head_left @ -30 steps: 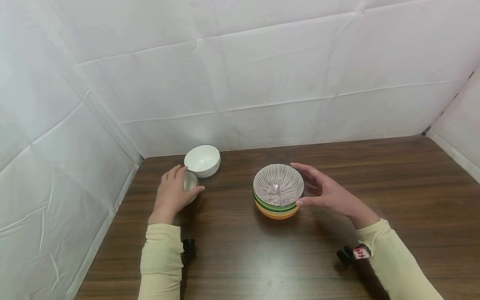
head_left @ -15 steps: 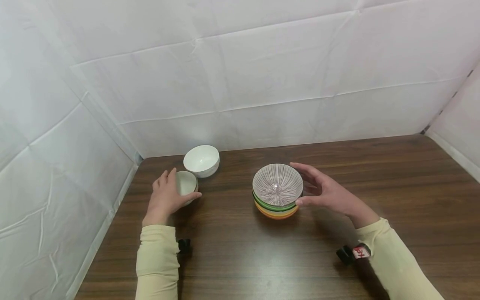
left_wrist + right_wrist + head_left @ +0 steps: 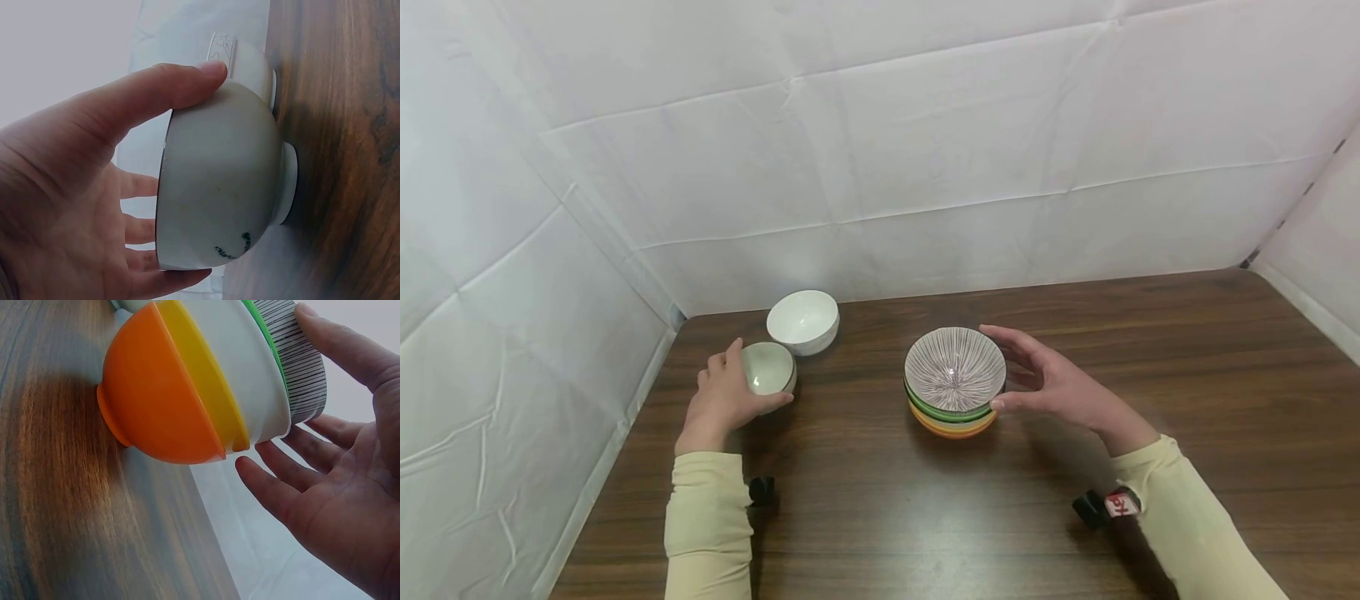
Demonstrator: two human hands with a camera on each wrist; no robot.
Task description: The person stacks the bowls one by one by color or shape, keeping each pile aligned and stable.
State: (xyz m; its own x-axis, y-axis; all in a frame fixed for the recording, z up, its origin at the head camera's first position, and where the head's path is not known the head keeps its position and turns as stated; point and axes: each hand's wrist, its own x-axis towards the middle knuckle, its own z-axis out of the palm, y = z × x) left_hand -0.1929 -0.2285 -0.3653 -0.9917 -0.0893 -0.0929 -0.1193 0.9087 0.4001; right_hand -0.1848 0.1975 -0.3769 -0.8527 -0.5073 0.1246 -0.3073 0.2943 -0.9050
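Observation:
A small pale grey-green bowl (image 3: 768,368) with a dark rim stands on the table at the left. My left hand (image 3: 718,402) spans its near left side, fingers spread; in the left wrist view the thumb (image 3: 187,86) lies along the bowl's side at the rim. Right of centre rises a stack of nested bowls: an orange bowl (image 3: 147,394) lowest, then yellow, white and green-rimmed ones, with a striped bowl (image 3: 955,369) on top. My right hand (image 3: 1060,387) holds the striped bowl by its right side, thumb and forefinger at its rim, the other fingers loosely spread.
A larger white bowl (image 3: 805,321) stands just behind the small bowl, near the table's back edge. The dark wooden table (image 3: 865,500) is bordered by white sheeting (image 3: 925,150) at the back and both sides.
My left hand has slid leftward and a little toward me along the small bowl, uncovering more of its inside. The bowls and my right hand have stayed in place.

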